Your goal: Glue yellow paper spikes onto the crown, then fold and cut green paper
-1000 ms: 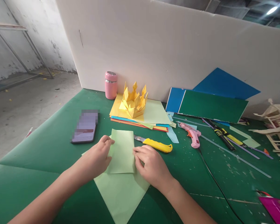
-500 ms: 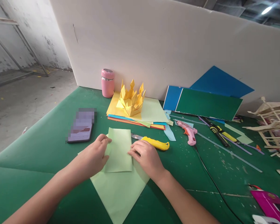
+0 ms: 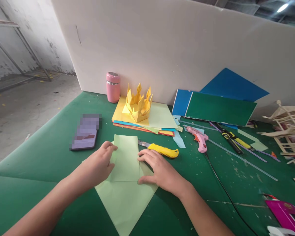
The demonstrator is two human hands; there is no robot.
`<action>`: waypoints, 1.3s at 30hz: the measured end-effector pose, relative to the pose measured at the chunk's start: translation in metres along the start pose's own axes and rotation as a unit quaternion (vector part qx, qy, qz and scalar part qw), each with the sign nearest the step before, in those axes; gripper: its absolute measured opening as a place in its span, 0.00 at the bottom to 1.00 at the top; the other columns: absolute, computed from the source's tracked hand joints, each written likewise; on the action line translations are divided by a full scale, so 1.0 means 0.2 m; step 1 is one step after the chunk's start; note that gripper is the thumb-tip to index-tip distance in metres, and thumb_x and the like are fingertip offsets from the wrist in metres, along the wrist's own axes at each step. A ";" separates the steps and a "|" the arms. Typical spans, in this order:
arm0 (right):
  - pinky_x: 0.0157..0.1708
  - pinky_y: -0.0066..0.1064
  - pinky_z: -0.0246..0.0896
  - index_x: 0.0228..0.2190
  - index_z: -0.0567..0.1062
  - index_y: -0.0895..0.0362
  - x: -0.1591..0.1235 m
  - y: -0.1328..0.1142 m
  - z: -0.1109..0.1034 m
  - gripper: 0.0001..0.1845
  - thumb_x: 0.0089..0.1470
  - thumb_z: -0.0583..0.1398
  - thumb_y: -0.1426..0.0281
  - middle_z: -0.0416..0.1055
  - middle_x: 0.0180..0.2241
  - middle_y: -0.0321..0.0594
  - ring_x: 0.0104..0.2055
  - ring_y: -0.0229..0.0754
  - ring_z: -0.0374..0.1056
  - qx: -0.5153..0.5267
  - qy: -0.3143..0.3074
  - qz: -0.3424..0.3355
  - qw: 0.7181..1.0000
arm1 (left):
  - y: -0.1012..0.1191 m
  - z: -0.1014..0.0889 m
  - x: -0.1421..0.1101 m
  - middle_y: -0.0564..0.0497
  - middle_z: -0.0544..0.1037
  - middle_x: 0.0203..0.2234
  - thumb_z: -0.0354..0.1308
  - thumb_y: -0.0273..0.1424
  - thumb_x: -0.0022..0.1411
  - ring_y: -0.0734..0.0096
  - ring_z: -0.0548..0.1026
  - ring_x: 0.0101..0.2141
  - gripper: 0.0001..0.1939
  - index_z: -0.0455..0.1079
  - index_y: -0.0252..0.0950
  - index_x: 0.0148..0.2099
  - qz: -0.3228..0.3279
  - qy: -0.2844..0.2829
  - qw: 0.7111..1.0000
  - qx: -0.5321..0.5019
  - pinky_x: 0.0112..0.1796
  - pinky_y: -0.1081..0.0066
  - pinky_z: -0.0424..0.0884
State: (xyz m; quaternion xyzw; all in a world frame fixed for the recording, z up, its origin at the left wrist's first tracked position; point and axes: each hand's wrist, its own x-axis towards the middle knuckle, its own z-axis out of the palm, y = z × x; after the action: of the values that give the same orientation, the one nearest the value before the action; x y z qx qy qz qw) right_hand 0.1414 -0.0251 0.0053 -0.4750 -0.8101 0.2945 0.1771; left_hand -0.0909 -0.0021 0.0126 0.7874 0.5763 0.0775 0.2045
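A light green sheet of paper (image 3: 126,159) lies on the table, its upper part folded into an upright rectangle and its lower part tapering to a point towards me. My left hand (image 3: 102,160) holds the paper by its left edge, fingers bent over it and thumb lower down. At the right edge rests my right hand (image 3: 159,168), fingertips touching the fold, with the thumb spread apart below. Just beyond that hand is a yellow utility knife (image 3: 163,150), its blade pointing left, close to the paper.
Behind the paper, a yellow paper crown (image 3: 138,108) stands on stacked coloured sheets (image 3: 163,116). A pink flask (image 3: 113,88) is at the back and a phone (image 3: 86,132) to the left. Rightward are a pink glue gun (image 3: 198,137) with its cord, glue sticks and a wooden stick model (image 3: 288,131).
My right hand has shifted slightly right, and its thumb has spread away from the fingers towards me. My left hand and the paper have stayed in place.
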 end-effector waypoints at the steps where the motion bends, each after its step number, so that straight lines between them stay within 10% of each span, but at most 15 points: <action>1: 0.55 0.42 0.58 0.43 0.71 0.55 0.00 0.00 0.00 0.25 0.44 0.69 0.61 0.66 0.53 0.44 0.57 0.50 0.60 0.004 -0.005 0.006 1.000 | 0.00 0.00 0.00 0.39 0.67 0.50 0.45 0.32 0.54 0.63 0.75 0.29 0.26 0.65 0.30 0.54 0.002 -0.003 1.000 -0.002 0.31 0.64 0.72; 15: 0.40 0.36 0.64 0.37 0.74 0.57 0.07 0.03 0.13 0.12 0.62 0.51 0.73 0.72 0.38 0.43 0.40 0.45 0.66 -0.083 0.162 -0.078 0.980 | -0.06 0.01 -0.02 0.42 0.69 0.46 0.44 0.31 0.55 0.65 0.74 0.29 0.22 0.67 0.32 0.50 0.037 0.009 0.999 -0.005 0.32 0.66 0.72; 21: 0.39 0.37 0.61 0.38 0.75 0.55 0.12 0.02 0.11 0.06 0.58 0.59 0.69 0.72 0.38 0.42 0.40 0.46 0.64 -0.187 0.144 -0.030 0.971 | -0.09 0.05 -0.03 0.40 0.70 0.46 0.46 0.28 0.55 0.60 0.74 0.32 0.21 0.67 0.34 0.51 0.077 0.049 0.996 -0.011 0.33 0.63 0.72; 39: 0.51 0.47 0.55 0.55 0.66 0.51 0.24 0.02 -0.08 0.33 0.50 0.63 0.54 0.65 0.53 0.44 0.54 0.52 0.58 -0.194 0.043 0.017 0.980 | 0.00 -0.03 -0.03 0.37 0.70 0.46 0.46 0.27 0.53 0.62 0.74 0.29 0.22 0.68 0.30 0.50 0.040 0.005 0.999 0.021 0.30 0.65 0.72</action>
State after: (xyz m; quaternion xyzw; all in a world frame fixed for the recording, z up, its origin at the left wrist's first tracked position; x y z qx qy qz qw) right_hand 0.1301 0.0223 0.0144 -0.5263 -0.8352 0.1139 0.1115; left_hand -0.0957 -0.0067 0.0180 0.8138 0.5464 0.0776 0.1823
